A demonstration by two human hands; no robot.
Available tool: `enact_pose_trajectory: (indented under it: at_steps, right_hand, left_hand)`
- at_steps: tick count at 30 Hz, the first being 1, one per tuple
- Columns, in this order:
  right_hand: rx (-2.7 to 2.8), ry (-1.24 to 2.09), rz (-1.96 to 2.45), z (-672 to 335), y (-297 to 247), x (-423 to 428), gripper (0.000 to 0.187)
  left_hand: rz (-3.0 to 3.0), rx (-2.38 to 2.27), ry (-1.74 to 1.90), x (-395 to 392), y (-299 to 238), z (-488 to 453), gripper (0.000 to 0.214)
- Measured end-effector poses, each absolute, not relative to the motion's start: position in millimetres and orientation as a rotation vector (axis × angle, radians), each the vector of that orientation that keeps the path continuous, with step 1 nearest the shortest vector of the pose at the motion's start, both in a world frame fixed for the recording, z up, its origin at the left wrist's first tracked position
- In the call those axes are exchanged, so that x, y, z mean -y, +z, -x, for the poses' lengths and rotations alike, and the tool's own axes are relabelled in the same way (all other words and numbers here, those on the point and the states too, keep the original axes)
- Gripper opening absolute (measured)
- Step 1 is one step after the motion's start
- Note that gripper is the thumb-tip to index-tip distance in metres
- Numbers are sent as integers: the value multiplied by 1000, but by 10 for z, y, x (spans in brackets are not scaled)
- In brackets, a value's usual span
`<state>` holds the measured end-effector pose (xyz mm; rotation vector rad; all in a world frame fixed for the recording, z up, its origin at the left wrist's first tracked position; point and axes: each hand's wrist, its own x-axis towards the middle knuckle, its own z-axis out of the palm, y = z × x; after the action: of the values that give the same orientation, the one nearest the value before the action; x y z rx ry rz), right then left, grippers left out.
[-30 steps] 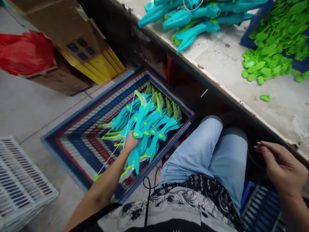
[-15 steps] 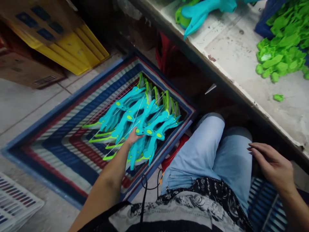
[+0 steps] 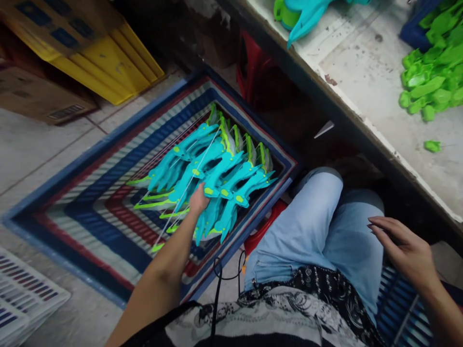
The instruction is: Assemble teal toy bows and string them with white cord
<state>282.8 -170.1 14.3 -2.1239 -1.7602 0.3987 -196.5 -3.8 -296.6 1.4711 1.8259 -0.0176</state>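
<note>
Two hands [image 3: 198, 198] [image 3: 408, 250], one striped basket [image 3: 87, 202]

Bows [image 3: 213, 179] lie in the crate [image 3: 87, 207] near the table [image 3: 383, 96].

Around the left hand [image 3: 198, 199], the turquoise bows [image 3: 216, 179] look like smooth, softly shining plastic; beneath it, the striped crate [image 3: 85, 207] seems ribbed, duller plastic. Beside the right hand [image 3: 403, 248], matt denim jeans [image 3: 300, 217] crease softly. Beyond it, glossy plastic green pieces [image 3: 430, 89] sit on a scuffed, chipped worktop [image 3: 365, 86].
</note>
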Motion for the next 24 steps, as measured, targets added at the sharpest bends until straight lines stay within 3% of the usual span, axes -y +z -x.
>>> enact_pose_trajectory:
  at_steps: [7, 12, 16, 21, 24]
  right_hand:
    - [1853, 380, 2112, -2835, 137, 1716, 18]
    - [1884, 365, 2137, -2857, 107, 1750, 16]
    - [1836, 408, 2186, -2891, 64, 1780, 16]
    - [1815, 444, 2213, -2907, 8, 1798, 14]
    - [1833, 453, 2194, -2918, -31, 1797, 15]
  left_hand:
    - [-1741, -1817, -335, -326, -2948, 1955, 58]
    - [-1678, -1848, -391, -369, -3130, 1861, 74]
    - [-1638, -1870, -342, -277, -3175, 1786, 84]
    - [-1540, -1993, -160, 30, -3162, 1524, 73]
    - [-1514, -2047, -126, 142, -3154, 1359, 78]
